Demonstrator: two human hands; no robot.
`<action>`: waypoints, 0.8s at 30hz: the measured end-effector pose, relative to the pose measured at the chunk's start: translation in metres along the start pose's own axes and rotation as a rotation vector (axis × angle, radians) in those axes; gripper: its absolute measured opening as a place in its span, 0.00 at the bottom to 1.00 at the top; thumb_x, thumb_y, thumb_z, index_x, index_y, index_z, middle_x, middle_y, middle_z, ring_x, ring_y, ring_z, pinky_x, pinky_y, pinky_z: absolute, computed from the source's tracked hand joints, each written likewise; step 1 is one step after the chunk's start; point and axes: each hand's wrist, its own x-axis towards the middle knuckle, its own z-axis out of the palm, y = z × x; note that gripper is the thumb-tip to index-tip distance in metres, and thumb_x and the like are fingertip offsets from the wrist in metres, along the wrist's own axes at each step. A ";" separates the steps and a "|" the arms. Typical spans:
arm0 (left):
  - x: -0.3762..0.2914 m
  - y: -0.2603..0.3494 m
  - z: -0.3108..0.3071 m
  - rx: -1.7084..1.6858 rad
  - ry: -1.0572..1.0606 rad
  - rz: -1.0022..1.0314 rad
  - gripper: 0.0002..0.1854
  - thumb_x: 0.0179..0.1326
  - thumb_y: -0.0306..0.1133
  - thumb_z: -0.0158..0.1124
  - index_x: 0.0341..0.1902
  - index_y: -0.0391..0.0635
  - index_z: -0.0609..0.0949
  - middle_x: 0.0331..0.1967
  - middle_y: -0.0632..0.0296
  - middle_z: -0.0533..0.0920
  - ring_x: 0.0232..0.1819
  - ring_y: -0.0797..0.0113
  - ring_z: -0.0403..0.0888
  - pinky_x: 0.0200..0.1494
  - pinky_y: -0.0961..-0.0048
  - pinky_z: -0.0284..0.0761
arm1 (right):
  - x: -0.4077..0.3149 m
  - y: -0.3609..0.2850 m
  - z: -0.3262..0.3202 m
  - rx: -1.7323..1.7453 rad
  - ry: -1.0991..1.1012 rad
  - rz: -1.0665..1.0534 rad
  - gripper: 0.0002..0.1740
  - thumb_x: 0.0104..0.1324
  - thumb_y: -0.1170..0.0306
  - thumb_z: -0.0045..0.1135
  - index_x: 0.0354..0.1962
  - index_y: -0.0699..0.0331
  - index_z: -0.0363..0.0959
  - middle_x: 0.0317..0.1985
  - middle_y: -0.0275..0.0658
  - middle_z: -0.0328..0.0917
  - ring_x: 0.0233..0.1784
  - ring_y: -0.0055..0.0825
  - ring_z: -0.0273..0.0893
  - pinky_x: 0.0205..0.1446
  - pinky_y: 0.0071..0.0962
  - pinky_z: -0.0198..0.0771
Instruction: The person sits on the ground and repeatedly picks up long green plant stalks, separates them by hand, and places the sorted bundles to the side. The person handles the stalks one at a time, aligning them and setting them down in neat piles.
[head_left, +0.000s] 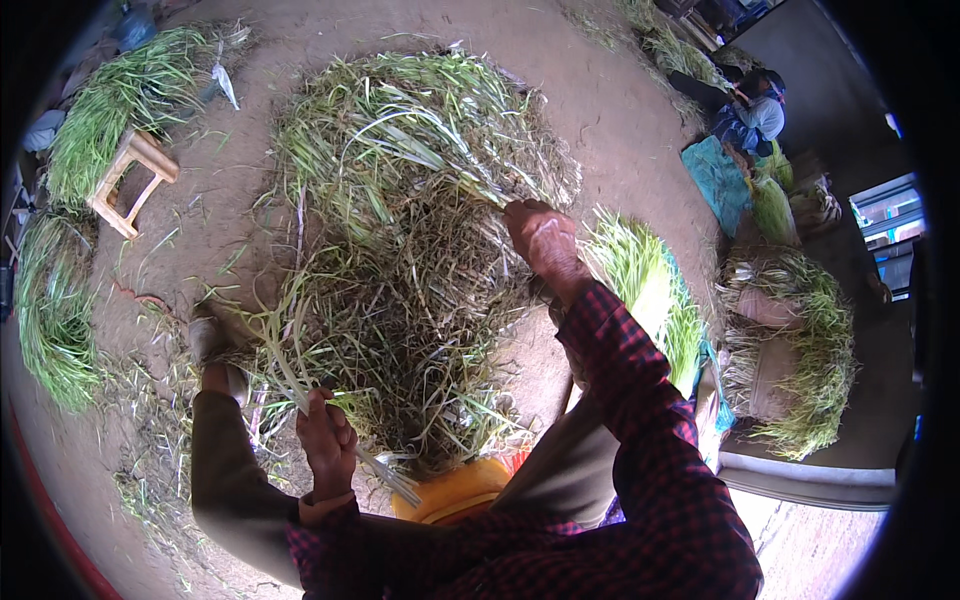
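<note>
My left hand (327, 442) is closed around a few pale, long-leaved green stalks (289, 371). Their cut-looking white ends (401, 484) stick out below the fist, and the leaves reach up past my left shoe. Farther out to the right, my right hand (541, 238) grips the narrow end of several leafy stalks (450, 154), whose leaves fan out to the upper left. Under both hands spreads a large heap of green leaves and brown, dry trimmings (420, 285). To the right of my right forearm stands a bundle of bright, pale-green stalks (652, 292).
An orange plastic object (454, 487) sits between my legs. At left, a small wooden stool (135, 180) stands beside piles of green stalks (127, 90). Over at right are a teal sheet (716, 184), another stalk pile (814, 360) and a seated person (754, 112) handling stalks.
</note>
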 end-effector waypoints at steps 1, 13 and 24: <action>0.000 0.000 0.000 -0.002 -0.003 -0.001 0.12 0.63 0.45 0.51 0.34 0.50 0.70 0.09 0.72 0.65 0.06 0.82 0.56 0.07 0.83 0.51 | -0.007 -0.010 0.001 0.000 0.160 -0.051 0.09 0.58 0.65 0.54 0.24 0.62 0.73 0.17 0.36 0.72 0.22 0.28 0.73 0.29 0.29 0.69; -0.012 0.002 0.004 0.026 -0.060 -0.038 0.04 0.61 0.35 0.55 0.33 0.51 0.72 0.11 0.72 0.67 0.06 0.83 0.58 0.06 0.84 0.51 | -0.212 -0.168 0.004 1.471 -0.752 0.857 0.10 0.60 0.66 0.54 0.31 0.67 0.72 0.23 0.33 0.72 0.27 0.16 0.71 0.29 0.16 0.67; -0.004 0.026 -0.014 -0.157 -0.025 0.077 0.02 0.60 0.31 0.56 0.36 0.50 0.74 0.15 0.68 0.71 0.07 0.82 0.59 0.07 0.86 0.51 | -0.213 -0.188 -0.097 1.374 -0.713 0.176 0.11 0.58 0.67 0.56 0.31 0.68 0.70 0.22 0.32 0.70 0.26 0.15 0.64 0.27 0.21 0.61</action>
